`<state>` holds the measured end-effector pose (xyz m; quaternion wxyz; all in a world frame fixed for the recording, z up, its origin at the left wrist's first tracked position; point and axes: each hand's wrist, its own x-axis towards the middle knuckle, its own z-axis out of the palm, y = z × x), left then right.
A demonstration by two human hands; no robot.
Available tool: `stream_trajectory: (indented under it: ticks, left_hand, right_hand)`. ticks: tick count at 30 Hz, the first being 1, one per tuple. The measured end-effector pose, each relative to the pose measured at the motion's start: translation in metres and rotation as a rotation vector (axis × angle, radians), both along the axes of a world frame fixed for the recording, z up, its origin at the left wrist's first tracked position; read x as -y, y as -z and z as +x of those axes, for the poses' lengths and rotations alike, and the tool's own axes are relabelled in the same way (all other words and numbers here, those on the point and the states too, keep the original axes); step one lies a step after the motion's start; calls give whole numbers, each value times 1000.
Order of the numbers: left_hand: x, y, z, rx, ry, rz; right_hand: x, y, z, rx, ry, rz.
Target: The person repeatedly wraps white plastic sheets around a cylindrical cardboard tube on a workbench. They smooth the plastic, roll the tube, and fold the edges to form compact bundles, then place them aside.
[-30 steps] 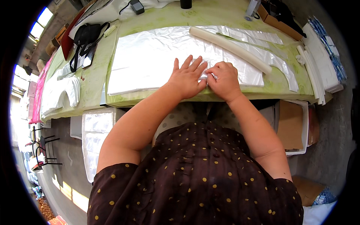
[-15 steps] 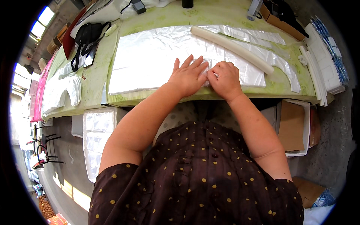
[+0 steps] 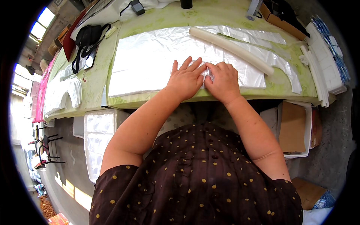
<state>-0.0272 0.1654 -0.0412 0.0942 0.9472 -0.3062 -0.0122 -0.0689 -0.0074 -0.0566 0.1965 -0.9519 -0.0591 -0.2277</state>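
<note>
Here, left hand [image 3: 186, 77] flat, fingers spread, pressing white plastic sheet [image 3: 150, 60], right hand [image 3: 222, 79] curled, fingertips pinching sheet's fold, green table [image 3: 285, 87].

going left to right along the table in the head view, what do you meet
pink cloth → white cut pieces → black bag → big white plastic sheet → left hand → right hand → long white roll → white stack at the right edge

Long table [image 3: 97, 80] with pale green cover; grey concrete floor [image 3: 71, 168] below, sunlit patches. Bright windows [image 3: 41, 23] at upper left. Black metal chair [image 3: 47, 148] left.
</note>
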Motion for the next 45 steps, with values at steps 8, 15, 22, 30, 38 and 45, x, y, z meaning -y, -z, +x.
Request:
stream_trajectory:
  ticks: [8, 15, 22, 30, 38, 45]
  left_hand:
    - [1, -1, -2, -7, -4, 0]
    - [2, -1, -1, -31, -13, -62]
    - [-6, -2, 10, -101, -137, -616]
    - [-44, 14, -109, -1006, -489, -1392]
    - [-32, 39, -124, -1439, -579, -1777]
    - [-33, 48, -130, -1419, -436, -1719]
  right_hand:
    - [-2, 0, 1, -38, 43, -61]
    - [4, -7, 4, -146, 50, 30]
    - [2, -30, 20, -354, 93, -46]
    - [-2, -37, 9, -419, 62, -107]
    - [-24, -19, -99, 83, -262, 204]
    - [-35, 23, -111, -366, -213, 1002]
